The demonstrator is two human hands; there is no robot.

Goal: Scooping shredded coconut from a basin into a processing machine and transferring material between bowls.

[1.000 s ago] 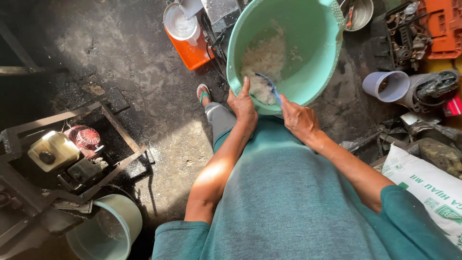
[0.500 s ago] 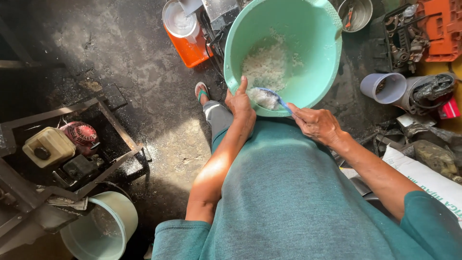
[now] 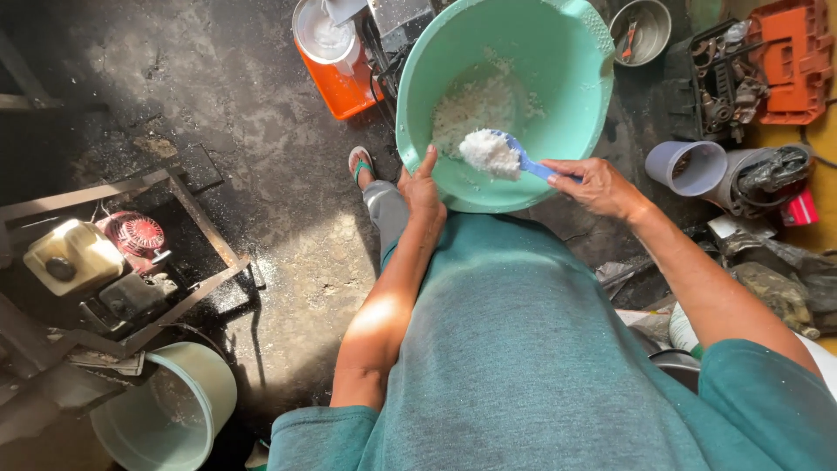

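Left hand [image 3: 422, 187]: it rests on the near rim of the green basin [image 3: 575, 78], thumb inside, fingers closed over the edge
Right hand [image 3: 597, 185]: fingers clamped together on the handle of the blue spoon [image 3: 527, 161], just at the right side of the basin rim
Blue spoon: it is lifted inside the basin, and its bowl carries a heap of white rice [image 3: 488, 152]
Green basin: round, light green, tilted toward the person, more white rice lies on its bottom
Orange container [image 3: 344, 83]: box-shaped, on the floor at the upper left of the basin, with a white round lid [image 3: 324, 35] on top
Grey cup [image 3: 685, 167]: round, on the floor to the right of the right hand
Orange tool case [image 3: 789, 57]: at the top right corner, beside dark metal parts
Engine [image 3: 96, 262]: at the left, with a cream tank and red cover, inside a metal frame
Pale green bucket [image 3: 166, 410]: at the bottom left, near the frame
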